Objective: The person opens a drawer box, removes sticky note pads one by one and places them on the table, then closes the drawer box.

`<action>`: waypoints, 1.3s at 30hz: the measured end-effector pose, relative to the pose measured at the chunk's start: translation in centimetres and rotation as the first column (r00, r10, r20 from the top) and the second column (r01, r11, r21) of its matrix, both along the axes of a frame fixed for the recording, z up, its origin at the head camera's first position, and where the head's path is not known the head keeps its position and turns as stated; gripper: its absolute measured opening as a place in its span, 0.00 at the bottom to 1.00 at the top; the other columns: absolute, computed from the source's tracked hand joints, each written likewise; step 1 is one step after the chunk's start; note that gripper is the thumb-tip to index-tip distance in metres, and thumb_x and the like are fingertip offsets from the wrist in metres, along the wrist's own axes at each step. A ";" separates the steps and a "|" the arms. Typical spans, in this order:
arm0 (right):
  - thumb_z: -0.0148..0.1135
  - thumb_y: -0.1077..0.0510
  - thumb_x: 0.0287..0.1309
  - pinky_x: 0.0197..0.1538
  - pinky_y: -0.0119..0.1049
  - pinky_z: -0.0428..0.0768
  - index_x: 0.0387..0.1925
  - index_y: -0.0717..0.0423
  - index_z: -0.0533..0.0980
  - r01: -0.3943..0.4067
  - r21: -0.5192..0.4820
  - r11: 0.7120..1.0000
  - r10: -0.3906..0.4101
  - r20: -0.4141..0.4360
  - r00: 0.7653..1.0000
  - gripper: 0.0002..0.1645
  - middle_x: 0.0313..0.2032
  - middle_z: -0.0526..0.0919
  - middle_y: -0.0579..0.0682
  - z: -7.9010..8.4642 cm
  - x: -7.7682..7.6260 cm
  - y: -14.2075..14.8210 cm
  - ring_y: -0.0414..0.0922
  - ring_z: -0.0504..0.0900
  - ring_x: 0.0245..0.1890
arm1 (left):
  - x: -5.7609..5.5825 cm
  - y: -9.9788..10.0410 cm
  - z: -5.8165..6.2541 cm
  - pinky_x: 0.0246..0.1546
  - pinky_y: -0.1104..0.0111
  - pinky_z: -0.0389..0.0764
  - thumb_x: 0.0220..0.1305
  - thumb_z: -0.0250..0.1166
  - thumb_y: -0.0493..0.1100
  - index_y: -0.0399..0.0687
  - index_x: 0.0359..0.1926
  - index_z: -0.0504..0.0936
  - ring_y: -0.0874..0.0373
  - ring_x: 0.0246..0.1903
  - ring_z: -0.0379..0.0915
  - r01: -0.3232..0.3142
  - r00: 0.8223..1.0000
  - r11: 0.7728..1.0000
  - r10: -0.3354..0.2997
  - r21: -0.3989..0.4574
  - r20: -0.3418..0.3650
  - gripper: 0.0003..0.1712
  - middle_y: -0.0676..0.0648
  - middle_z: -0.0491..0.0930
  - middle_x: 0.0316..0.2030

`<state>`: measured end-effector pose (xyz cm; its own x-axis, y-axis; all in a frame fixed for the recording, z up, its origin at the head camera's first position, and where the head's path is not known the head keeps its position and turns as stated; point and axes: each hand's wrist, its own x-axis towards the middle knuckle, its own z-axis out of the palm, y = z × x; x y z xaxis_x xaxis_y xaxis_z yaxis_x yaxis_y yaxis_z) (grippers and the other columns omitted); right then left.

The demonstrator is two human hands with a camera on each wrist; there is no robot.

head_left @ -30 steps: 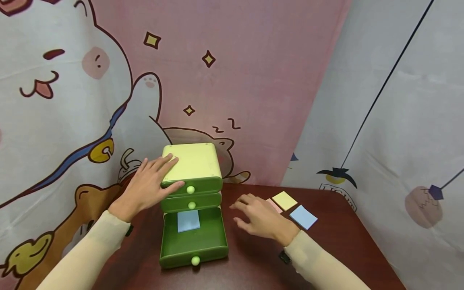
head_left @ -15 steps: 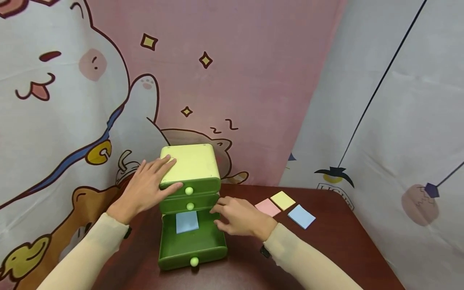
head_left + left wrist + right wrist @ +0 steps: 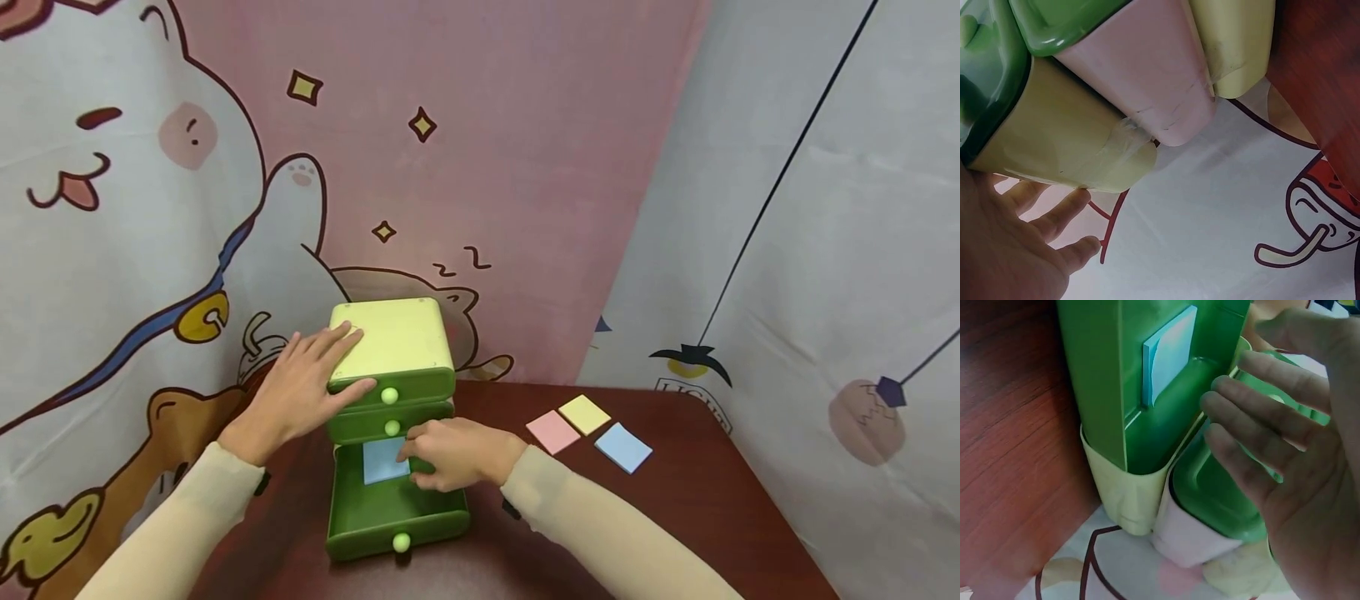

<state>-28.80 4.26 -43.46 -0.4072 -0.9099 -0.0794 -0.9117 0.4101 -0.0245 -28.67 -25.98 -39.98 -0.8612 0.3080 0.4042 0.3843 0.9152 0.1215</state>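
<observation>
A small drawer cabinet (image 3: 397, 337) has a pale yellow top and green drawers with round knobs. Its bottom drawer (image 3: 386, 510) is pulled out, and a blue sticky-note pad (image 3: 381, 461) lies inside towards the back. My left hand (image 3: 288, 400) rests on the cabinet's upper left edge, fingers spread over the top and thumb along the front. Over the open drawer hovers my right hand (image 3: 457, 454), fingers loosely bent, beside the blue pad. In the right wrist view a gap shows between the right fingers (image 3: 1254, 428) and the pad (image 3: 1172, 353); nothing is held.
On the dark red-brown table (image 3: 675, 517), right of the cabinet, lie a pink pad (image 3: 553, 432), a yellow pad (image 3: 584, 414) and a second blue pad (image 3: 624, 447). A cartoon-printed cloth (image 3: 510, 183) hangs close behind.
My right hand has moved left, from beside the cabinet to over the open drawer, uncovering the pink pad. The left hand has stayed on the cabinet.
</observation>
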 end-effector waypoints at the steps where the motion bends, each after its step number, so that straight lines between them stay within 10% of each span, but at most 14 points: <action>1: 0.70 0.46 0.85 0.50 0.24 0.90 0.74 0.43 0.87 0.004 0.025 1.000 -0.004 0.011 1.000 0.24 0.71 0.89 0.44 0.0 0.0 -0.3 0.35 0.94 0.59 | 0.0 0.0 0.0 0.89 0.23 0.53 0.83 0.64 0.76 0.58 0.94 0.63 0.28 0.86 0.65 0.001 1.000 1.000 -0.001 -0.002 -0.002 0.53 0.40 0.63 0.92; 9: 0.70 0.43 0.86 0.58 0.28 0.91 0.78 0.45 0.84 0.023 0.169 0.985 -0.031 0.049 0.998 0.28 0.73 0.88 0.44 -0.2 0.0 -2.6 0.37 0.93 0.63 | -0.1 -0.1 0.0 0.89 0.22 0.54 0.83 0.64 0.75 0.57 0.94 0.64 0.28 0.86 0.66 0.009 1.000 1.000 -0.009 0.001 -0.007 0.52 0.40 0.63 0.92; 20: 0.68 0.53 0.87 0.33 0.26 0.76 0.42 0.46 0.89 0.008 0.228 0.974 -0.038 0.130 0.991 0.11 0.31 0.85 0.41 -1.5 -0.8 -4.7 0.34 0.78 0.27 | -0.1 -0.1 -0.1 0.90 0.23 0.53 0.82 0.65 0.76 0.57 0.94 0.64 0.29 0.86 0.65 0.013 1.000 1.000 -0.013 0.007 -0.010 0.53 0.41 0.63 0.92; 27: 0.69 0.55 0.86 0.50 0.24 0.86 0.72 0.49 0.88 0.016 0.233 0.972 -0.055 0.159 0.986 0.20 0.62 0.95 0.44 -1.4 -1.1 -5.3 0.33 0.93 0.49 | 0.0 -0.1 0.0 0.90 0.23 0.53 0.82 0.65 0.75 0.57 0.94 0.64 0.30 0.86 0.65 0.015 1.000 1.000 -0.015 0.013 -0.014 0.53 0.41 0.63 0.92; 39: 0.70 0.45 0.86 0.54 0.30 0.87 0.77 0.43 0.84 0.028 0.329 0.944 -0.033 0.011 0.999 0.26 0.65 0.89 0.42 -1.4 -0.5 -5.9 0.37 0.89 0.52 | -0.2 -0.2 -0.3 0.89 0.23 0.54 0.82 0.66 0.76 0.57 0.94 0.65 0.29 0.86 0.66 0.020 1.000 1.000 -0.020 0.013 -0.024 0.53 0.41 0.63 0.92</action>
